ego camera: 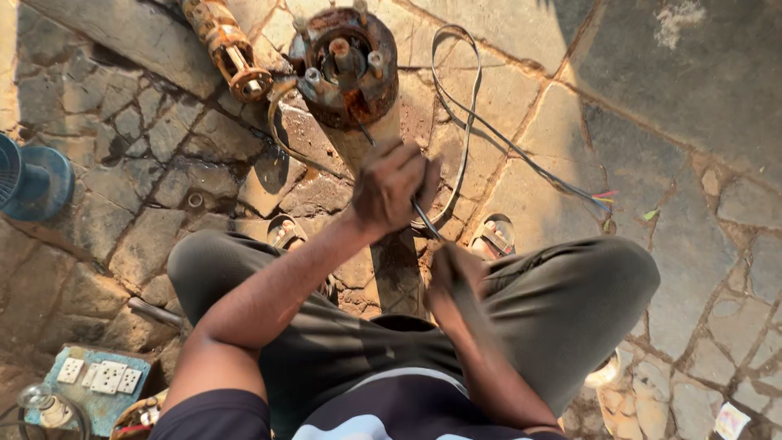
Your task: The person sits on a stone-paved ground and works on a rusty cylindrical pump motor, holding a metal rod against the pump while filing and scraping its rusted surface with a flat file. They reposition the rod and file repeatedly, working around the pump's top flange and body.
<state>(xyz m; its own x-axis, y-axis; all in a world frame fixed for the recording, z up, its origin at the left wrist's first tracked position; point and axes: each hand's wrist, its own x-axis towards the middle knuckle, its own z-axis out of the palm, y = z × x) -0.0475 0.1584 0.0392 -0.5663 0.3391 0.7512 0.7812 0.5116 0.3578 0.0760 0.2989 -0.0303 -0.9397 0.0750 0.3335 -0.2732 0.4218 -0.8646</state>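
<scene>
I crouch over a long cylindrical pump motor lying on the stone floor, its rusty flanged end with studs pointing away from me. My left hand is closed around a grey flat cable just above the motor body. My right hand is closed low between my knees, gripping the same cable or a thin tool; I cannot tell which. The cable loops away past the flange and ends in bare coloured wire ends at the right.
A rusty pump section lies beside the flange at top left. A blue fan base stands at the left edge. A board with white sockets sits at bottom left. My sandalled feet flank the motor.
</scene>
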